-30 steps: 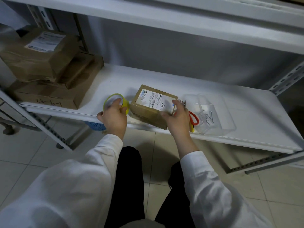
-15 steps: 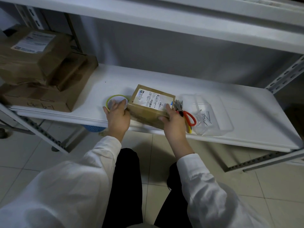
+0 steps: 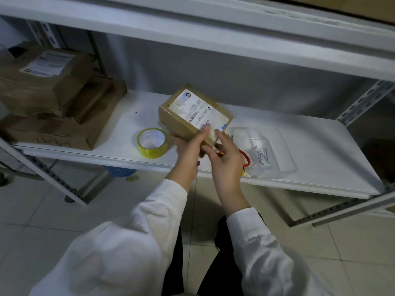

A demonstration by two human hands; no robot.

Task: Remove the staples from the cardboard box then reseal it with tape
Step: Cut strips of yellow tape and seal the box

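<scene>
One small cardboard box is held in the air above the white shelf, tilted with its far end raised, and one white printed label covers its top face. The left hand grips it at the near end, with the thumb on the label and the fingers curled underneath. The right hand is beside the box's near right corner and holds nothing, its fingers straight and spread; whether they touch the cardboard cannot be told. One roll of yellow tape lies flat on the shelf just left of the hands, apart from the box. To the right sits one clear plastic tray with several thin metal pieces in it, too small to count. One red-handled tool lies between the tray and the right hand, which hides most of it. Three brown parcels are stacked at the left end of the shelf. One blue basket shows below the shelf's front edge.
</scene>
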